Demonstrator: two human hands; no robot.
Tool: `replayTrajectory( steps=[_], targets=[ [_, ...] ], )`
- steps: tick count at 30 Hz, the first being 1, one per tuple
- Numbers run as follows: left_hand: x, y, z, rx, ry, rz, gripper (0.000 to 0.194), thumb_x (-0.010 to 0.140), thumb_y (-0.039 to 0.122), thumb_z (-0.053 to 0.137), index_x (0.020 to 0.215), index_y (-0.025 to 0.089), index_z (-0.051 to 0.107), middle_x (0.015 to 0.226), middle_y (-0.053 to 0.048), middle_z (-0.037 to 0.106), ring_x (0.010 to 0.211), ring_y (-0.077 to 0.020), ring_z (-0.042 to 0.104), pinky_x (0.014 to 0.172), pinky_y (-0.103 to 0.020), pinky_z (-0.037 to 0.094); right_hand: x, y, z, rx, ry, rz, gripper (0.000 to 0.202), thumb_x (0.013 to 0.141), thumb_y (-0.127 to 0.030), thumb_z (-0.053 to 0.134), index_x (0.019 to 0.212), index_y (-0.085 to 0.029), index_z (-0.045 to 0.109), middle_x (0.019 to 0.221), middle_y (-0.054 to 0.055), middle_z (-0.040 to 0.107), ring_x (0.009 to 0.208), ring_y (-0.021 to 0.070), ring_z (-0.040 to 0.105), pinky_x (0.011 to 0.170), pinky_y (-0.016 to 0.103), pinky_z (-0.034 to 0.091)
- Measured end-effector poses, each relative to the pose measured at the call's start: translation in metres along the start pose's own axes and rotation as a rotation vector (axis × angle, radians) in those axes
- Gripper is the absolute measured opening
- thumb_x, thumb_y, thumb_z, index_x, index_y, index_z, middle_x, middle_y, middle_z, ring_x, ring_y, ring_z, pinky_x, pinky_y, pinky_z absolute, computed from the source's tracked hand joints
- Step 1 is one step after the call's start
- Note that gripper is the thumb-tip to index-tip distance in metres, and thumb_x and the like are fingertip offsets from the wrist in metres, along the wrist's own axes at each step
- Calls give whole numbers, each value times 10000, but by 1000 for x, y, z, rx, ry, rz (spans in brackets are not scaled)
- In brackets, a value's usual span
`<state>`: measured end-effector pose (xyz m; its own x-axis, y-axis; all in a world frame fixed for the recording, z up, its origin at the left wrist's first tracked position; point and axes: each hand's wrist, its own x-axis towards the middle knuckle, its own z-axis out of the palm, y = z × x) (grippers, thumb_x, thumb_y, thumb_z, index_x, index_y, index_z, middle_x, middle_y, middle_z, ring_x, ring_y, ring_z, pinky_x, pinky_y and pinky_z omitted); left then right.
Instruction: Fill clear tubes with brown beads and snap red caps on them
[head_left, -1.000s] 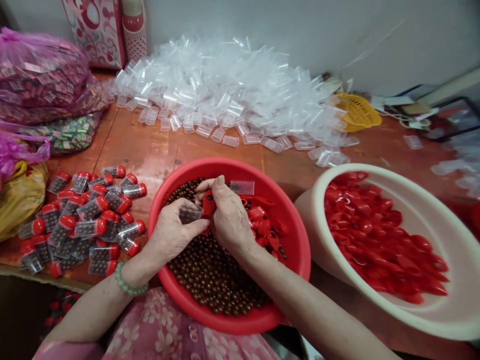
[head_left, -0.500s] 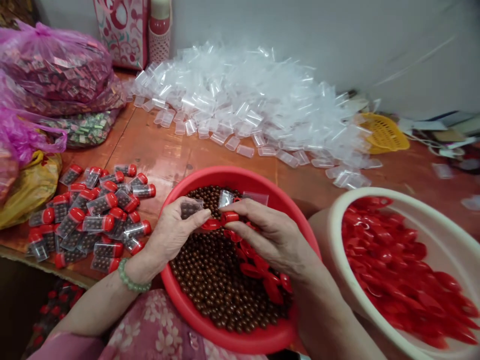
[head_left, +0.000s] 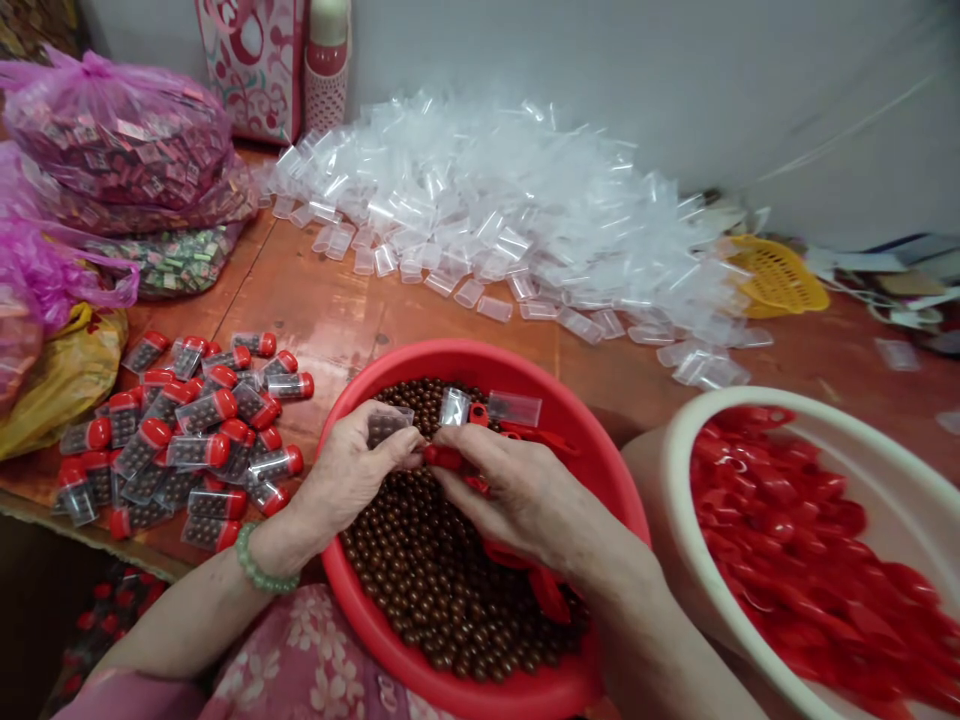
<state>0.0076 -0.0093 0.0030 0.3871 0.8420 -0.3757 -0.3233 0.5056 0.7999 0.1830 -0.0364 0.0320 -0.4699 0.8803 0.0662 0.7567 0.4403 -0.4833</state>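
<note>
My left hand, with a green bead bracelet at the wrist, is closed on a small clear plastic container with dark balls inside. My right hand pinches a red cap close to the left fingertips. Whether cap and container touch is hidden by the fingers. Both hands are over a red basin that holds shiny brown balls. Inside it, right of the balls, are loose red caps and a clear container.
Filled containers with red caps are heaped at left, beside tied plastic bags. Behind the basin spreads a large pile of clear containers with a yellow basket at its right end. A cream tub of red caps stands at right.
My right hand has moved left and slightly down with the red cap, so its fingers now nearly meet my left fingertips. The left hand still holds the filled container.
</note>
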Motion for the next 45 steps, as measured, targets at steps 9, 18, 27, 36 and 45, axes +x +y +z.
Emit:
replayTrajectory(
  steps=[9, 18, 27, 36, 45],
  targets=[
    [0, -1, -4, 4, -116, -8, 265, 709, 143, 699, 945, 139, 580, 887, -13, 644, 863, -122, 591, 872, -302, 467, 0, 18, 6, 589, 335, 211, 143, 794, -234, 722, 926, -237, 668, 843, 9, 734, 754, 153, 691, 706, 268, 553],
    [-4, 3, -1, 34, -204, -71, 238, 740, 150, 667, 972, 123, 621, 886, -30, 674, 858, -133, 594, 832, -277, 466, 23, -8, 30, 1013, 685, 367, 170, 677, -226, 818, 788, -243, 690, 784, -30, 744, 712, 128, 706, 699, 257, 583],
    [-3, -1, -4, 193, -255, -60, 259, 790, 198, 601, 1037, 120, 593, 922, -38, 619, 866, -158, 571, 871, -326, 450, 14, -5, 38, 725, 682, 301, 79, 748, -195, 749, 807, -222, 704, 790, -4, 737, 714, 138, 684, 697, 278, 580],
    [-2, -8, -6, 444, -280, 70, 127, 842, 217, 526, 944, 145, 548, 839, -21, 566, 793, -154, 542, 774, -311, 460, 8, 0, 52, 635, 727, 130, 153, 798, -119, 687, 891, -238, 664, 867, 5, 715, 772, 138, 681, 709, 280, 579],
    [-4, -5, -6, 339, -299, -17, 115, 828, 220, 541, 915, 145, 538, 782, -2, 541, 706, -119, 520, 656, -256, 419, 2, -3, 56, 471, 709, 74, 166, 845, -164, 655, 986, -245, 620, 912, 24, 700, 793, 158, 691, 703, 297, 588]
  ],
)
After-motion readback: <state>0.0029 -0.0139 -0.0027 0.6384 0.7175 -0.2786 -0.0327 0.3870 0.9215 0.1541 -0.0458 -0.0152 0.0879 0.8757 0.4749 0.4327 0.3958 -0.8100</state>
